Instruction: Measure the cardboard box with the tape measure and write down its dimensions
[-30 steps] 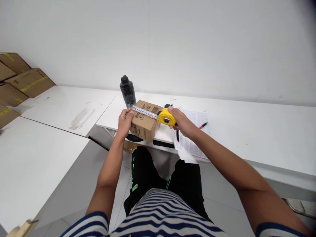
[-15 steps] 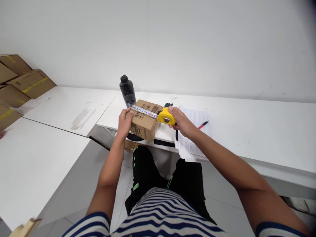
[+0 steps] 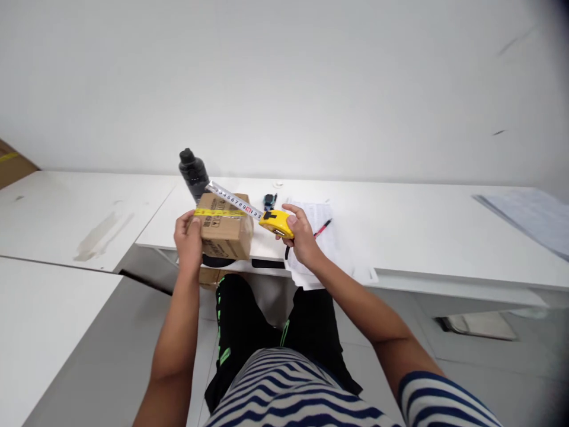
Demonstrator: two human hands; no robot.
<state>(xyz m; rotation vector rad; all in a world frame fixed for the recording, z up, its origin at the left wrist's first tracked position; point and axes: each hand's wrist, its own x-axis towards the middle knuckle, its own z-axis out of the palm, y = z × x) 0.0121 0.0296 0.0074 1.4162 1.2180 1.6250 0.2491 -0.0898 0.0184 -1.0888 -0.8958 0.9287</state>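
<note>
At a white desk (image 3: pixel 400 228), the left hand (image 3: pixel 189 240) gripped a carton (image 3: pixel 222 234) at nine o'clock; the right hand (image 3: pixel 304 240), fingers clasping a tape measure (image 3: pixel 278 223), had raised its blade (image 3: pixel 235 201).

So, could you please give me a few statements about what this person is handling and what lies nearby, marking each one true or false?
1. The right hand holds a rounded yellow tape measure. True.
2. A dark grey cylindrical bottle with a black cap stands beyond the small brown cardboard box. True.
3. The left hand holds that bottle. False: it holds the box at its left side.
4. The tape measure is fully wound in. False: a length of white, numbered blade sticks out.
5. A slim red and black pen lies on the white printed paper sheets. True.
</note>
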